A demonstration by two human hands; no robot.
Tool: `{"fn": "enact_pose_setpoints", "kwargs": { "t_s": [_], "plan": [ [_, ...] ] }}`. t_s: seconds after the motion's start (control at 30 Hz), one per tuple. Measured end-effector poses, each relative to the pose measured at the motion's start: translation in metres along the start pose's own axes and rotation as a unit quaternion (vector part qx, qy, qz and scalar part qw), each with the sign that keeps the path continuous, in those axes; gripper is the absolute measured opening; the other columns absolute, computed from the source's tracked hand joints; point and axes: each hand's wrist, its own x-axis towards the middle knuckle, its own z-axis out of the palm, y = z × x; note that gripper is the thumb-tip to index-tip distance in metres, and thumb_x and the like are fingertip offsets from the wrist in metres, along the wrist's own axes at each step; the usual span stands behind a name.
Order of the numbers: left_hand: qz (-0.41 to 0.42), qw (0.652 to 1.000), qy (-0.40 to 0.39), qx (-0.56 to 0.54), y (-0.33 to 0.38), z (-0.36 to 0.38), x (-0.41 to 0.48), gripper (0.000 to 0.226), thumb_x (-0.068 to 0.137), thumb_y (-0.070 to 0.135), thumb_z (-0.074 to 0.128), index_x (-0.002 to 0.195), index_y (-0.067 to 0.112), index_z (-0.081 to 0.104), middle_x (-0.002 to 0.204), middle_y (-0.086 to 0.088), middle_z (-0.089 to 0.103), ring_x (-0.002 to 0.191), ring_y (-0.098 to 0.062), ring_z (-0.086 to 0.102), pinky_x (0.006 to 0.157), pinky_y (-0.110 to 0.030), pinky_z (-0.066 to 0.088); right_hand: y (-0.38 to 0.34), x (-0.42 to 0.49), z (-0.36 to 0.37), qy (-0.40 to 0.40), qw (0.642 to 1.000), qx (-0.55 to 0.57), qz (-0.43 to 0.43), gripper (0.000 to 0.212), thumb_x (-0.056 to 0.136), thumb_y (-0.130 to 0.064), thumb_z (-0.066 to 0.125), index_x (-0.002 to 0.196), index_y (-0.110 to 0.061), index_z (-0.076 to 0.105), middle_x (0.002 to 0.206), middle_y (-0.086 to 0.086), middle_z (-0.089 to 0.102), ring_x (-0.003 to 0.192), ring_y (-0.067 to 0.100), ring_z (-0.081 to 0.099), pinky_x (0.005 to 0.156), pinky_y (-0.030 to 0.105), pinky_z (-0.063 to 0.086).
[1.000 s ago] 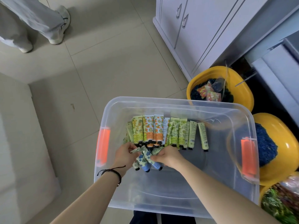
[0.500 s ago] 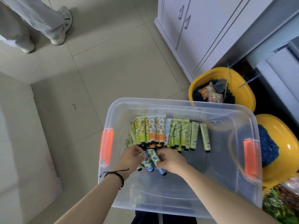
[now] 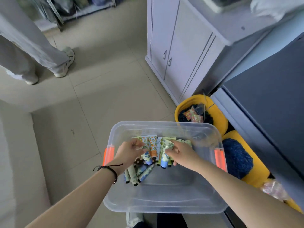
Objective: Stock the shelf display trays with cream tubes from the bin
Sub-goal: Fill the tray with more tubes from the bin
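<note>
I watch the left hand and right hand each curl round blue-capped cream tubes over the clear bin; more line its 12 o'clock wall. Slick tubes bunched in full fists could, I fear, slip and drop back.

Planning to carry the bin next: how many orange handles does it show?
2. One orange handle sits on the bin's left end wall, the other on its right end wall. Neither looks hidden.
</note>
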Motion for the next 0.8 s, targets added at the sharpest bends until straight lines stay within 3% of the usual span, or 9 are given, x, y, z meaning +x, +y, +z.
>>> {"fn": "enact_pose_setpoints", "kwargs": {
  "t_s": [0.13, 0.2, 0.27, 0.33, 0.4, 0.5, 0.6, 0.67, 0.8],
  "plan": [
    [0.066, 0.998, 0.017, -0.003, 0.06, -0.033, -0.021, 0.014, 0.07, 0.022, 0.079, 0.072, 0.024, 0.065, 0.073, 0.005, 0.067, 0.071, -0.015, 0.058, 0.076, -0.035, 0.05, -0.046, -0.031, -0.049, 0.083, 0.995, -0.009, -0.046, 0.023, 0.088, -0.026, 0.058, 0.097, -0.005, 0.062, 0.065, 0.01, 0.058, 0.065, 0.028, 0.059, 0.06, 0.041, 0.045],
    [0.098, 0.995, 0.024, 0.011, 0.098, -0.053, -0.036, 0.012, 0.062, 0.03, 0.077, 0.07, 0.025, 0.069, 0.069, 0.004, 0.069, 0.066, -0.011, 0.058, 0.072, -0.029, 0.047, -0.077, -0.049, -0.078, 0.107, 0.992, -0.019, -0.064, 0.022, 0.084, -0.021, 0.063, 0.076, -0.003, 0.055, 0.06, 0.01, 0.047, 0.056, 0.024, 0.045, 0.056, 0.037, 0.034],
    [0.131, 0.991, 0.017, 0.027, 0.141, -0.074, -0.055, 0.009, 0.069, 0.024, 0.079, 0.067, 0.028, 0.071, 0.067, 0.008, 0.071, 0.062, -0.003, 0.057, 0.066, -0.02, 0.044, -0.113, -0.07, -0.107, 0.126, 0.988, -0.033, -0.081, 0.024, 0.081, -0.017, 0.065, 0.066, -0.011, 0.047, 0.058, 0.003, 0.04, 0.055, 0.016, 0.035, 0.055, 0.031, 0.027],
    [0.161, 0.986, 0.008, 0.038, 0.186, -0.096, -0.076, 0.016, 0.076, 0.017, 0.077, 0.067, 0.03, 0.071, 0.061, 0.015, 0.069, 0.057, 0.007, 0.055, 0.059, -0.009, 0.042, -0.149, -0.094, -0.136, 0.148, 0.983, -0.032, -0.108, 0.021, 0.08, -0.013, 0.066, 0.069, -0.018, 0.049, 0.062, -0.002, 0.047, 0.051, 0.009, 0.037, 0.052, 0.027, 0.029],
    [0.197, 0.979, 0.011, 0.053, 0.229, -0.116, -0.097, 0.014, 0.076, 0.017, 0.077, 0.072, 0.03, 0.072, 0.068, 0.014, 0.072, 0.064, 0.004, 0.06, 0.064, -0.011, 0.045, -0.183, -0.119, -0.165, 0.165, 0.976, -0.029, -0.139, 0.016, 0.08, -0.011, 0.067, 0.083, -0.022, 0.056, 0.072, -0.007, 0.059, 0.052, 0.002, 0.046, 0.054, 0.022, 0.038],
    [0.253, 0.965, 0.019, 0.071, 0.292, -0.144, -0.133, 0.008, 0.076, 0.02, 0.076, 0.08, 0.027, 0.075, 0.077, 0.007, 0.075, 0.072, -0.001, 0.064, 0.069, -0.013, 0.046, -0.232, -0.159, -0.21, 0.188, 0.967, -0.051, -0.167, 0.016, 0.08, -0.016, 0.069, 0.089, -0.023, 0.057, 0.075, -0.007, 0.064, 0.059, 0.011, 0.063, 0.059, 0.03, 0.05],
    [0.318, 0.945, 0.024, 0.077, 0.355, -0.165, -0.176, 0.018, 0.078, 0.017, 0.075, 0.072, 0.033, 0.069, 0.061, 0.022, 0.068, 0.061, 0.012, 0.06, 0.06, -0.004, 0.042, -0.277, -0.2, -0.254, 0.22, 0.954, -0.06, -0.194, 0.014, 0.081, -0.019, 0.071, 0.084, -0.021, 0.057, 0.08, 0.0, 0.07, 0.062, 0.015, 0.069, 0.058, 0.029, 0.049],
    [0.358, 0.929, 0.037, 0.089, 0.394, -0.177, -0.206, 0.021, 0.078, 0.018, 0.075, 0.07, 0.036, 0.066, 0.055, 0.026, 0.065, 0.055, 0.014, 0.058, 0.06, -0.008, 0.043, -0.306, -0.23, -0.281, 0.246, 0.944, -0.064, -0.211, 0.011, 0.084, -0.019, 0.07, 0.085, -0.017, 0.059, 0.08, 0.001, 0.071, 0.064, 0.015, 0.07, 0.055, 0.026, 0.048],
    [0.449, 0.887, 0.065, 0.092, 0.472, -0.2, -0.267, 0.01, 0.079, 0.023, 0.074, 0.089, 0.026, 0.074, 0.073, 0.017, 0.072, 0.064, 0.008, 0.063, 0.063, -0.011, 0.044, -0.367, -0.296, -0.332, 0.305, 0.913, -0.086, -0.256, 0.006, 0.087, -0.019, 0.067, 0.085, -0.014, 0.063, 0.076, 0.004, 0.071, 0.066, 0.017, 0.071, 0.055, 0.024, 0.047]
  ]
}}
